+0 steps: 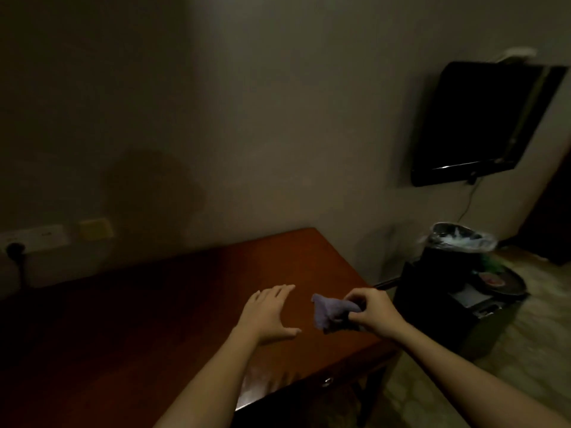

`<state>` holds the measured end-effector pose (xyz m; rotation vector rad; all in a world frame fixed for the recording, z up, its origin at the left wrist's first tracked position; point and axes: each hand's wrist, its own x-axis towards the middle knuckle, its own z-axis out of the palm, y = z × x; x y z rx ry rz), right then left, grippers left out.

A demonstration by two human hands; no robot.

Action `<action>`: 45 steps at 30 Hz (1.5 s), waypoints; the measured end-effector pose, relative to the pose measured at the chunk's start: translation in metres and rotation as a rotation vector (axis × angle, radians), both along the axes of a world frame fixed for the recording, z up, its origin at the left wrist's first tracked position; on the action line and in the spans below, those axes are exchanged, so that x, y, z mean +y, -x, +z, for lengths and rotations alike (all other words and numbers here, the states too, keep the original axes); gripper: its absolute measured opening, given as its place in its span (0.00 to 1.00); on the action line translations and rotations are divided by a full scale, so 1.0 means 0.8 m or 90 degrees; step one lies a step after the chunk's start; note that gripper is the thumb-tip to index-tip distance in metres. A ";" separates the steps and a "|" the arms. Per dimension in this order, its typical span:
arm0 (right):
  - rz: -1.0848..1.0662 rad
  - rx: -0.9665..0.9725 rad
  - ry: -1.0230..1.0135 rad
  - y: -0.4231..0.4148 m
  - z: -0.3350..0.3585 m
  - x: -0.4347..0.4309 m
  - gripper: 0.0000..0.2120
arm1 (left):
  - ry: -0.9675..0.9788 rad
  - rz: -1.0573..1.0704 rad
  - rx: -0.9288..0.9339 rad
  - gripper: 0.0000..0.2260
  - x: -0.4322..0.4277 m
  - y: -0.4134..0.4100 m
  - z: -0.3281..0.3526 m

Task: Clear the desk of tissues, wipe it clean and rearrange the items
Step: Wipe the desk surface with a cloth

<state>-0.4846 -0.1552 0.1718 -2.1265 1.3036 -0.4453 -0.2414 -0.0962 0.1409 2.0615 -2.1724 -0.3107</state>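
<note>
The desk [185, 304] stands against the wall, with wall sockets [31, 237] at nine o'clock, a television [482, 118] at two and a waste bin [440, 257] at three.

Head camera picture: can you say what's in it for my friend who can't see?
In a dim room, a person's right hand pinches a small purple cloth over a reddish-brown desk, the left hand open beside it. A lined bin stands on the floor right of the desk, below a dark wall TV.
</note>
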 end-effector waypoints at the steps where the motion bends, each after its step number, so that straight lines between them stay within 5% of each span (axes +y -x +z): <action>1: -0.016 0.002 0.003 0.016 0.005 -0.001 0.09 | 0.004 -0.020 -0.005 0.44 -0.009 0.014 0.006; 20: -0.255 -0.085 0.023 0.470 0.043 -0.059 0.15 | 0.034 -0.317 -0.021 0.43 -0.207 0.467 0.066; 37: -0.345 -0.119 0.012 0.800 0.006 -0.283 0.11 | 0.046 -0.270 -0.074 0.41 -0.450 0.791 0.036; 45: -0.325 -0.082 0.030 0.895 -0.006 -0.431 0.17 | 0.042 -0.257 -0.070 0.40 -0.592 0.902 0.003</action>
